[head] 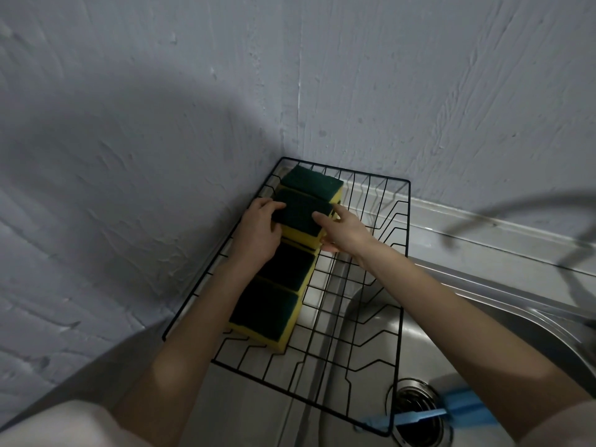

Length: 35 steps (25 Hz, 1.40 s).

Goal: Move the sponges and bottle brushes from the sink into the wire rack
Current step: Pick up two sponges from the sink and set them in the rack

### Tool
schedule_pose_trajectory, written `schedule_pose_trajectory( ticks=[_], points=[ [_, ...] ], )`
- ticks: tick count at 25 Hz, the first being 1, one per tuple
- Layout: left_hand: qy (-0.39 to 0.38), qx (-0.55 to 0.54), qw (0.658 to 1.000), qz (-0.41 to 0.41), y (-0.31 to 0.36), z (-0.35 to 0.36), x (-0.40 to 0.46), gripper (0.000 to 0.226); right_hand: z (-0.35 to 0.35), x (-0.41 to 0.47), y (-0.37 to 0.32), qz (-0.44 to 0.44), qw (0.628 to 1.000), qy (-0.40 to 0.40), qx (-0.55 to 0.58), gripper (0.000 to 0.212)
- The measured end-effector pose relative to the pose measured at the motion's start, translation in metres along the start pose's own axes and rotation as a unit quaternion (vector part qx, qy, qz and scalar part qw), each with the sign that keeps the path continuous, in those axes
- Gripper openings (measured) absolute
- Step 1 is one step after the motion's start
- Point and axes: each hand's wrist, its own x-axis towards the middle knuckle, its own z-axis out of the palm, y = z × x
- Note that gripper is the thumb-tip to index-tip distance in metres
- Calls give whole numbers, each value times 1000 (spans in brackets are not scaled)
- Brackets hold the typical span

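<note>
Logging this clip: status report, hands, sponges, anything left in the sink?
Left hand and right hand both on second sponge in wire rack. Four sponges in a row. Blue brush lies in sink. Nothing blocking.

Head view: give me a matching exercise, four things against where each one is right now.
Things:
1. farthest sponge
2. second sponge
3. blue bottle brush
4. nearest sponge

Places:
A. in the sink, by the drain
B. at the rack's near edge
C. between the left hand and right hand
D. at the rack's far end, in the wall corner

Pairs: 1-D, 2-C, 3-A, 4-B. All four sponges sit in one row in the wire rack.
</note>
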Motion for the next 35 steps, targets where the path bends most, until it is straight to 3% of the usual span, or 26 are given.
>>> schedule_pose_trajectory(
  ticks=[4,16,22,30,35],
  points=[
    [4,7,1000,3,2,2,0,40,0,4,1,30,999,5,13,68],
    [0,8,1000,2,0,0,-1,43,4,13,7,40,998,8,-40,66],
    [-36,21,999,7,6,-4,-9,49,-2,-7,-3,18,999,2,-41,45],
    [-22,28,998,43,32,-23,-31,49,-22,-54,-21,-62,956,22,-287,52],
    [-26,38,995,89,63,-31,-55,44,-45,-96,-29,-82,934,46,-344,56]
  ],
)
